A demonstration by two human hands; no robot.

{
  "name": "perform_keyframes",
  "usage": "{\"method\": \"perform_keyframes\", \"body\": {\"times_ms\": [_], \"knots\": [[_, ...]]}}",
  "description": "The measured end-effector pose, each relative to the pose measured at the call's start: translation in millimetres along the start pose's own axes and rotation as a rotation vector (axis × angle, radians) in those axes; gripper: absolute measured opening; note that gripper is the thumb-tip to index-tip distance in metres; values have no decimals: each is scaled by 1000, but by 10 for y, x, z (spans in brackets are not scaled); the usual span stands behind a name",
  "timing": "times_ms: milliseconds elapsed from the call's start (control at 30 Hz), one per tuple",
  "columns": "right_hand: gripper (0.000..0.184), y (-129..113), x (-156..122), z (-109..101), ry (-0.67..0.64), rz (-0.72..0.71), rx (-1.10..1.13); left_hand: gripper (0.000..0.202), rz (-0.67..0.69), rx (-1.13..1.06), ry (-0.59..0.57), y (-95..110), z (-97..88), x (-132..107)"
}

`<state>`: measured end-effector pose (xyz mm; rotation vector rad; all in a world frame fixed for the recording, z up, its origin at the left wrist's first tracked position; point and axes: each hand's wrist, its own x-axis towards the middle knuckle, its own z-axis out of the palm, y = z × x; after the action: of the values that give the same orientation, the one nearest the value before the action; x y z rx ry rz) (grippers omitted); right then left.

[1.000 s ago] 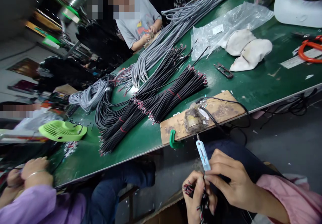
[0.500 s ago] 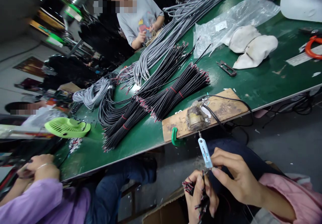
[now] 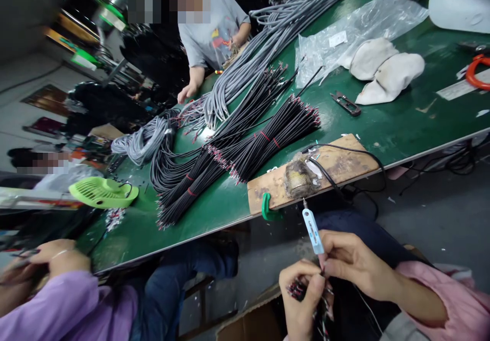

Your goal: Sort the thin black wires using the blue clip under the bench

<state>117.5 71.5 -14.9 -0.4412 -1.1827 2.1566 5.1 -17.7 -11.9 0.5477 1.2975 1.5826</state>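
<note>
My left hand (image 3: 300, 295) is closed around a bundle of thin black cables (image 3: 296, 289) with red, white and black wire ends. Close against its thumb, my right hand (image 3: 346, 262) pinches a wire at the top of the bundle; the fingers partly hide it. Just above them is a light-blue, narrow tool (image 3: 312, 231), its metal tip pointing up at the edge of a wooden board (image 3: 344, 154). The tool's lower end meets my right fingers; whether they grip it is unclear. On the board sits a grimy yellowish lump (image 3: 298, 178).
A green clamp (image 3: 267, 207) grips the board at the edge of the green table (image 3: 406, 142). Black cable bundles (image 3: 264, 142), grey cables (image 3: 245, 65), snips (image 3: 345, 103) and white gloves (image 3: 386, 70) lie on it. Co-workers sit left and across; a cardboard box (image 3: 248, 325) stands below.
My hands have come together, with the left thumb now against the right fingertips. The co-worker across has reached one hand down to the grey cables. The co-worker at left has shifted their hands left.
</note>
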Motion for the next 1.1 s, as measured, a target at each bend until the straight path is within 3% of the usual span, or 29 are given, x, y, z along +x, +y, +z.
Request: {"method": "perform_keyframes", "body": {"times_ms": [100, 200, 267, 333, 433, 667, 833, 967, 1100], "knots": [[30, -35, 79, -17, -87, 197, 231, 12, 162, 203, 46, 139, 72, 47], [35, -125, 243, -38, 57, 149, 179, 10, 277, 352, 68, 259, 107, 94], [48, -201, 355, -50, 146, 80, 108, 9, 338, 389, 84, 313, 124, 111], [54, -265, 432, -55, 154, 46, 12, 8, 365, 392, 95, 341, 137, 126], [50, -303, 467, -47, 103, 67, -55, 7, 373, 395, 79, 337, 147, 168], [47, -211, 453, -11, 35, 129, 245, 14, 340, 399, 57, 172, 94, 272], [49, -73, 409, -152, 122, 117, 375, 16, 323, 381, 79, 97, 55, 241], [44, -21, 239, -323, 189, 86, 202, 11, 333, 395, 75, 155, 70, 183], [29, -44, 29, -331, 89, 90, 15, 10, 235, 402, 42, 178, 97, 119]]}}
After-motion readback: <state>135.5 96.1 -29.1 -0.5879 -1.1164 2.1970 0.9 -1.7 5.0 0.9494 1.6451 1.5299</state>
